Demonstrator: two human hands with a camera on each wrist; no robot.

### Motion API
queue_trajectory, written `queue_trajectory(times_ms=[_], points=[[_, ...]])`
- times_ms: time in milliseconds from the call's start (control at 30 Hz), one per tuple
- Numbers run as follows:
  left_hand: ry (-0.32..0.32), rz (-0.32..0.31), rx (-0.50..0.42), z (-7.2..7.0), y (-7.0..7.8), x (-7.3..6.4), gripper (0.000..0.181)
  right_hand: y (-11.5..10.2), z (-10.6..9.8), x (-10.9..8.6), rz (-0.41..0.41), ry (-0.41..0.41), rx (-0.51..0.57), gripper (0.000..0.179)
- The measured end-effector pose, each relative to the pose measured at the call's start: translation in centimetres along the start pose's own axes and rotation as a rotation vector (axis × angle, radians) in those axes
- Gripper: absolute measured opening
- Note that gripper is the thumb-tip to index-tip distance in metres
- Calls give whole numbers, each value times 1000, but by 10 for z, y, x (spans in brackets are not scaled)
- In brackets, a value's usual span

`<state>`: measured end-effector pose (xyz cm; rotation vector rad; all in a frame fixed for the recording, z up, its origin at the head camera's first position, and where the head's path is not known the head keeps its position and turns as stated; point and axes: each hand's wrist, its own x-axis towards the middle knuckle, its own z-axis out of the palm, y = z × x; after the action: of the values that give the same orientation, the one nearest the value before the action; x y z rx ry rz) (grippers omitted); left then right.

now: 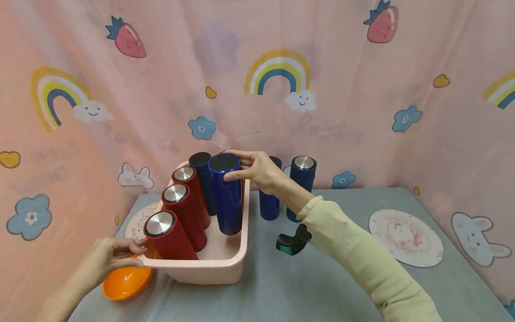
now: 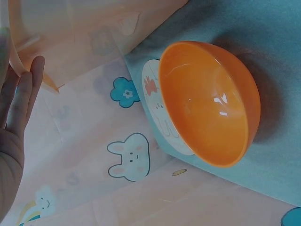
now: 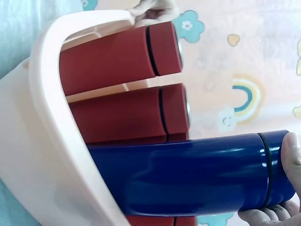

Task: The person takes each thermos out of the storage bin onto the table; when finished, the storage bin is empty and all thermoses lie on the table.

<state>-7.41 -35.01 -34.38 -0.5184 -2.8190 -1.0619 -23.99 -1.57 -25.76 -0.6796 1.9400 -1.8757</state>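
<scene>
My right hand [image 1: 259, 170] grips a glossy blue thermos flask [image 1: 227, 197] by its black-topped lid end. The flask stands upright inside the pink plastic bin [image 1: 209, 270], near its right wall; in the right wrist view its lower part is hidden behind the bin's rim. At the bin's near left corner, my left hand [image 1: 110, 257] pinches the rim between thumb and fingers. Red flasks [image 1: 175, 235] with silver lids line the bin's left side, tilted a little. A dark blue flask [image 1: 205, 179] stands at the back of the bin.
Behind my right wrist, a blue flask [image 1: 268, 205] and a navy flask with a silver lid [image 1: 303, 176] stand on the grey table [image 1: 306, 286]. An orange bowl [image 2: 207, 103] lies left of the bin. A round patterned mat [image 1: 406, 237] is at the right.
</scene>
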Motion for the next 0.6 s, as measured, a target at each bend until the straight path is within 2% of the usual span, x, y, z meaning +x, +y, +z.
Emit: queue_trajectory(times_ms=[200, 433, 600], points=[[-2, -11, 17, 1, -2, 0, 15, -9, 1, -1, 9, 2, 10, 59], [-16, -20, 9, 3, -3, -1, 15, -22, 0, -3, -58, -9, 0, 58], [-11, -40, 8, 2, -1, -1, 15, -39, -2, -5, -71, 0, -36, 59]])
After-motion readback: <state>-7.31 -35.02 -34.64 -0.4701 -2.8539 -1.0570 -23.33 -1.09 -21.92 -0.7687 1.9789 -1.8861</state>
